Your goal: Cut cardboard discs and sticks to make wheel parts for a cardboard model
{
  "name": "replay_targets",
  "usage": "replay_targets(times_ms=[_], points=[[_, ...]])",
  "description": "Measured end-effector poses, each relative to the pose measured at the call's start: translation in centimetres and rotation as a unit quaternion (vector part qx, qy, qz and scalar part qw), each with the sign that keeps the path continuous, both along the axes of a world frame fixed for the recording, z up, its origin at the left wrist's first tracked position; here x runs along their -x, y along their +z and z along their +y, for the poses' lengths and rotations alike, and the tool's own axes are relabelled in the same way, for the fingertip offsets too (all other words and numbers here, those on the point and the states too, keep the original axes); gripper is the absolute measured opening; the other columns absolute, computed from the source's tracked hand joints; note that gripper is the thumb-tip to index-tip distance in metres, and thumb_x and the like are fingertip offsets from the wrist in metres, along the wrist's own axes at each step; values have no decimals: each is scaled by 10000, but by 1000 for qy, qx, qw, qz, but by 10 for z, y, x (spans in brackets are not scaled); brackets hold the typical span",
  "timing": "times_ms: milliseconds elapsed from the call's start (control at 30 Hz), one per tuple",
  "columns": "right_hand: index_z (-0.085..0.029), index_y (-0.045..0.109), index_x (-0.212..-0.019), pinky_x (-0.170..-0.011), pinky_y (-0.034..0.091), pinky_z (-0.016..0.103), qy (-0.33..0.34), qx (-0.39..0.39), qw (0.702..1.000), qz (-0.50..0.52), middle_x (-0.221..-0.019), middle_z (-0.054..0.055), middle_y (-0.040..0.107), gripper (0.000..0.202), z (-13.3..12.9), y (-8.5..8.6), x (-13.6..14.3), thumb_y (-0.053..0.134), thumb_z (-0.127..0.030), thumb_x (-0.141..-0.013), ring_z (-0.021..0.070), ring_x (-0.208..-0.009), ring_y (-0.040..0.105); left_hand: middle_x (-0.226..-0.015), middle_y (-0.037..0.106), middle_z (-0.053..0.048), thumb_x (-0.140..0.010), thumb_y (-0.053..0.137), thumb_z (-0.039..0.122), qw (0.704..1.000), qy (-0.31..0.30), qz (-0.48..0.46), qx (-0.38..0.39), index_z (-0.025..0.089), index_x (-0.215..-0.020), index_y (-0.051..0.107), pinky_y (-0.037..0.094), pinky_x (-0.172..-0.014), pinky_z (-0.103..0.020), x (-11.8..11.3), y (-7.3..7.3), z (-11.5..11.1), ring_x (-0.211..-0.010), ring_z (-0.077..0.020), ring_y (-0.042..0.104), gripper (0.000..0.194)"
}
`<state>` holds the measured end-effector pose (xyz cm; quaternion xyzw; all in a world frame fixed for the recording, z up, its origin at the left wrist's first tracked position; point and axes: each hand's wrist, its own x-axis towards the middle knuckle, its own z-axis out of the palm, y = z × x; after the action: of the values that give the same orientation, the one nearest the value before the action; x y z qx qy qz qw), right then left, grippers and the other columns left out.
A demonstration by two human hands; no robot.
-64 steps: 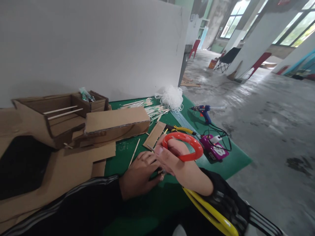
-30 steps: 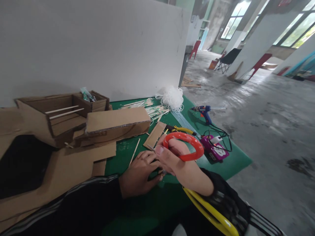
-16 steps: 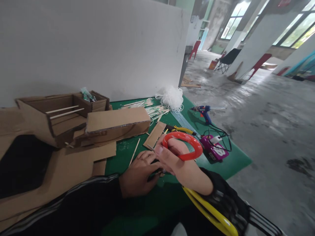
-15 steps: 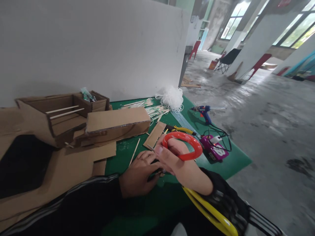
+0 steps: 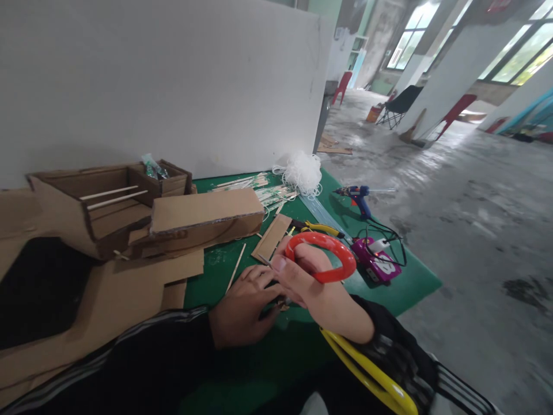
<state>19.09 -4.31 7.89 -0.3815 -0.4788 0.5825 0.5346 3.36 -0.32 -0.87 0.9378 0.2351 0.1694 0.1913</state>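
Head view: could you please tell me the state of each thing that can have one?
Red-handled tool, gripped in right hand, mostly hidden
Blue glue gun, clear stick protruding behind
Purple power strip, white plug inserted
White string, tangled
Yellow-handled pliers, lying down, jaws unclear
Left cardboard box, open-topped, sticks inside
Long cardboard box, closed on top
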Motion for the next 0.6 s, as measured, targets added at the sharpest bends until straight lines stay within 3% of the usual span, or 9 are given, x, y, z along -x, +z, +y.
replay_targets(times_ms=[600], points=[[-223,537,-781,-415,228,241,-6,1,1000,7,-542,-93,390,303,0,-5,-1,665,-469,-904,73,-434,277,-1190,669,-81,-868,539,185,1000,-12,-3,4,263,-1094,674,428,-1021,-480,1,-2,1,-1173,-300,561,274]])
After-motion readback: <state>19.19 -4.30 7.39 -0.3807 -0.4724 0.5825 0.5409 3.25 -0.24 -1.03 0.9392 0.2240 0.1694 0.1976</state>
